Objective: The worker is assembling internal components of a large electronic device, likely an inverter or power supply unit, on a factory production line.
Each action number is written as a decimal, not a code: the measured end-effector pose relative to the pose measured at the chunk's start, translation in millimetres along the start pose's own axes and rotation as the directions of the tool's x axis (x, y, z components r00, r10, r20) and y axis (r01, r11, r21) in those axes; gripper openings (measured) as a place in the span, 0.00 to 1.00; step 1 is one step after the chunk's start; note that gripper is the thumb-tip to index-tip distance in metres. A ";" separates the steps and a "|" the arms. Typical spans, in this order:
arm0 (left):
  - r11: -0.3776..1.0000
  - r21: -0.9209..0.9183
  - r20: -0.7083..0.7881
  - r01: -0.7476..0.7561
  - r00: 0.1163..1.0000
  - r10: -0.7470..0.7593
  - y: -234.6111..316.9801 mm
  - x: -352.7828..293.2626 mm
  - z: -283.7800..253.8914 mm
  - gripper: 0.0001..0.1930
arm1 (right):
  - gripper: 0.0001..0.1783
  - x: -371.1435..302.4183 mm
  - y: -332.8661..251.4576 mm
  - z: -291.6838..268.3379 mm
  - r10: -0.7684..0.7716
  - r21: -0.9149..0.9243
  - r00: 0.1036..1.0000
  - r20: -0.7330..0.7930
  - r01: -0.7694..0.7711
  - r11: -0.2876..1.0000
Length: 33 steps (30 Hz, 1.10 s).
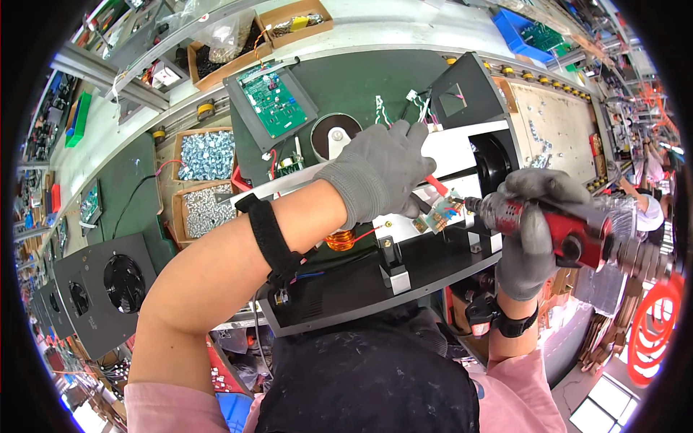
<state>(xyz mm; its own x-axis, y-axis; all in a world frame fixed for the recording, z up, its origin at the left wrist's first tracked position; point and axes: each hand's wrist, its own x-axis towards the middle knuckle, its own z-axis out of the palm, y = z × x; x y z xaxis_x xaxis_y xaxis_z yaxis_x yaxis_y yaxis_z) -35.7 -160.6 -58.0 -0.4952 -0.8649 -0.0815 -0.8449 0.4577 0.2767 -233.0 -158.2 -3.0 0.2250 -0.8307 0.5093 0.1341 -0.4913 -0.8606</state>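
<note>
My right hand (534, 224), in a grey glove, is wrapped round a red power screwdriver (577, 234). Its bit points left and reaches the edge of a small circuit board (442, 215) with red and blue wires. My left hand (386, 169), also gloved, lies palm down over the white plate (455, 148) of a black metal chassis (339, 297). Its fingers are spread, with the fingertips by a red sleeve (436, 185) and the thumb side beside the small board. What lies under the palm is hidden. A copper coil (341, 240) shows below my left wrist.
A round transformer (336, 136) and a green circuit board (273, 101) on a dark plate stand beyond my left arm. Boxes of metal fasteners (208, 155) are at left, near a black fan panel (108, 289). A red coiled hose (652, 328) hangs at right.
</note>
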 end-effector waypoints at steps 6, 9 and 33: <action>1.000 -0.012 -0.013 0.010 1.000 -0.011 4.1 13.3 4.7 0.31 | 0.20 7.7 6.8 -13.3 -0.005 -0.046 0.999 0.032 0.006 0.999; 0.999 -0.013 -0.007 0.040 0.999 -0.040 4.3 14.5 7.1 0.31 | 0.19 9.6 9.7 -10.4 0.066 0.000 0.998 -0.006 -0.066 0.998; 0.486 -0.416 0.259 0.768 0.613 -0.747 -207.1 -179.3 167.3 0.14 | 0.22 0.2 21.1 -10.3 0.000 -0.178 0.995 0.100 0.017 0.984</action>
<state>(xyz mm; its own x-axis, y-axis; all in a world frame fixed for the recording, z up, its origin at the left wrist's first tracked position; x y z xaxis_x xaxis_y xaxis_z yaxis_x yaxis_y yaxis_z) 194.3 -65.8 -260.8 0.2753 -0.8186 -0.5041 -0.7071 -0.5277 0.4707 -240.1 -171.5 -21.0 0.3207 -0.8005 0.5064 -0.0359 -0.5445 -0.8380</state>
